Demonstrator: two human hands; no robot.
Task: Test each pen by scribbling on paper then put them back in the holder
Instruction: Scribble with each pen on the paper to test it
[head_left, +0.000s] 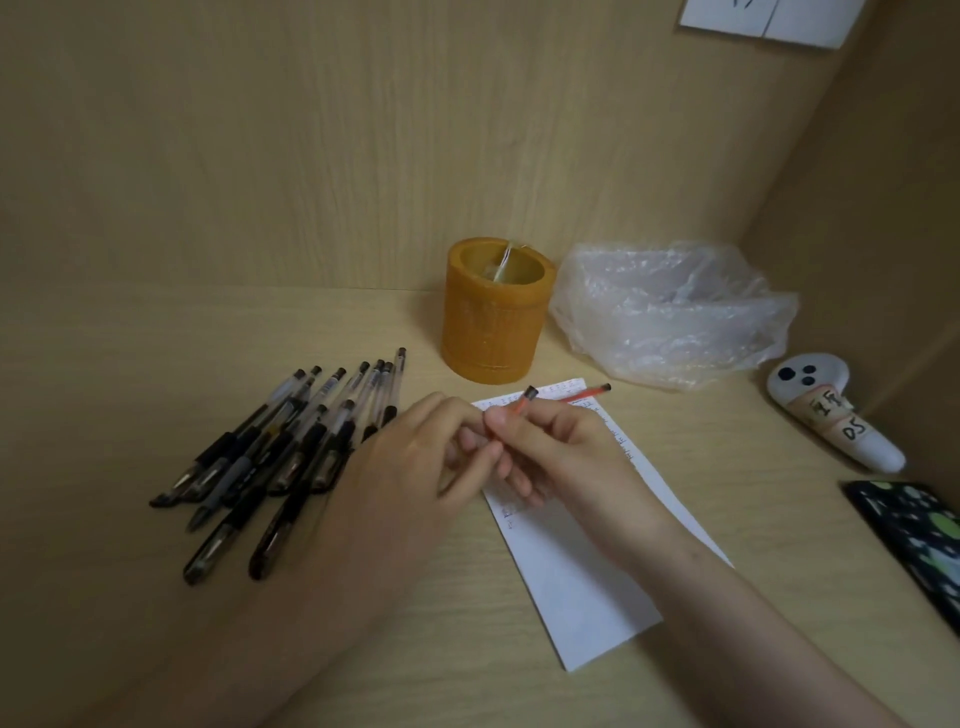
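Both hands' fingers pinch a red pen (519, 402) above the paper (582, 561) — holder (491, 332) just beyond.

Two bare forearms entering from the bottom edge, left hand (415, 457) and right hand (561, 452) both uncovered, no sleeves in view, no rings, watch or bracelets visible, fingernails short and unpainted

Roughly ten or eleven black pens (291, 447) in a pile, two red pens (587, 395), one holder (493, 317), one paper (576, 571), one bag (670, 312), two hands (415, 457).
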